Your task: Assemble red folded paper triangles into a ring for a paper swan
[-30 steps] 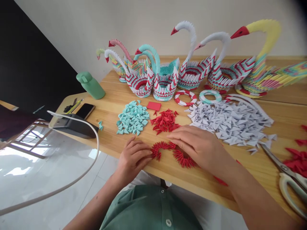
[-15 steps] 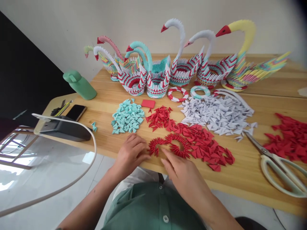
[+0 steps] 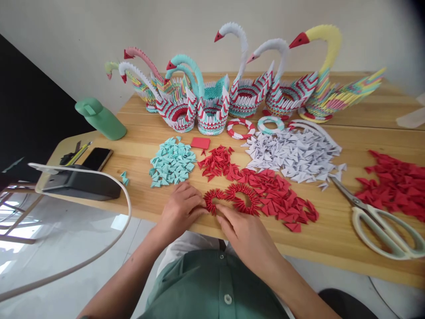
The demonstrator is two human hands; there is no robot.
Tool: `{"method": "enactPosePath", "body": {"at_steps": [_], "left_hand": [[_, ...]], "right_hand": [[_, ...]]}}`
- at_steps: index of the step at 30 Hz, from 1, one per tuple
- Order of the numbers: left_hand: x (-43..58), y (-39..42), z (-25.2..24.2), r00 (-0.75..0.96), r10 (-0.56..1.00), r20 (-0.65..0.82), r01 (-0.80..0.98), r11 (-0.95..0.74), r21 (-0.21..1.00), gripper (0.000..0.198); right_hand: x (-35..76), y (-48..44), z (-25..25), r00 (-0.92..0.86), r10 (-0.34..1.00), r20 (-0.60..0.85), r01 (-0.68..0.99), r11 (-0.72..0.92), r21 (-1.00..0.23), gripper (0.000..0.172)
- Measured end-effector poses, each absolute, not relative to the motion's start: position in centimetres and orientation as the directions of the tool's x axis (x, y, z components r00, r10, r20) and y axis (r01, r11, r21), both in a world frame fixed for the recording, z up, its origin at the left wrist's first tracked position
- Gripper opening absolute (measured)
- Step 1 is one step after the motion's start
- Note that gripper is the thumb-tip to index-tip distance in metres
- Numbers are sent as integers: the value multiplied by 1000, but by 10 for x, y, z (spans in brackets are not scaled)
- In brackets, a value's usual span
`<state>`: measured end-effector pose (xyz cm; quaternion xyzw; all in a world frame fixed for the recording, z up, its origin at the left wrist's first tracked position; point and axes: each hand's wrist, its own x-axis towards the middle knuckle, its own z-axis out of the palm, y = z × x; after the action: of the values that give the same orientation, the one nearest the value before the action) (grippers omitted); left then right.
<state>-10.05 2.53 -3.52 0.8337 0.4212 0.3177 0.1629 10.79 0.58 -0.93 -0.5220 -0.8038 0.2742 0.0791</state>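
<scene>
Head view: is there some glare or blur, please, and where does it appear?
In the head view, bright glare shows on the floor at lower left; the top right corner fades into dark blur beside the wall; in that same view, the left hand and right hand look fairly clear, without strong motion blur.

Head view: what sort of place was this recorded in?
Probably a paper-craft workspace, home or studio unclear: a wooden table bears a row of paper swans at the back, a heap of white folded pieces and scissors.
</scene>
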Motion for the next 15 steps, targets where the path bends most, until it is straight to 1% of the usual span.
{"method": "enactPosePath", "body": {"at_steps": [4, 8, 12, 15], "left_hand": [[-99, 27, -36, 441, 808, 390, 602, -589, 539, 13], [-97, 26, -35, 443, 807, 391, 600, -590, 540, 17], [-98, 27, -37, 434, 812, 390, 613, -583, 534, 21], [-98, 29, -37, 419, 810, 410, 597, -586, 548, 20]], "right_hand": [[105, 7, -4, -439, 871, -221, 822, 289, -490, 37], [104, 6, -4, -442, 870, -217, 831, 306, -465, 37], [105, 4, -9, -448, 882, -147, 808, 330, -488, 36], [110, 1, -13, -452, 890, -52, 744, 344, -572, 35]]}}
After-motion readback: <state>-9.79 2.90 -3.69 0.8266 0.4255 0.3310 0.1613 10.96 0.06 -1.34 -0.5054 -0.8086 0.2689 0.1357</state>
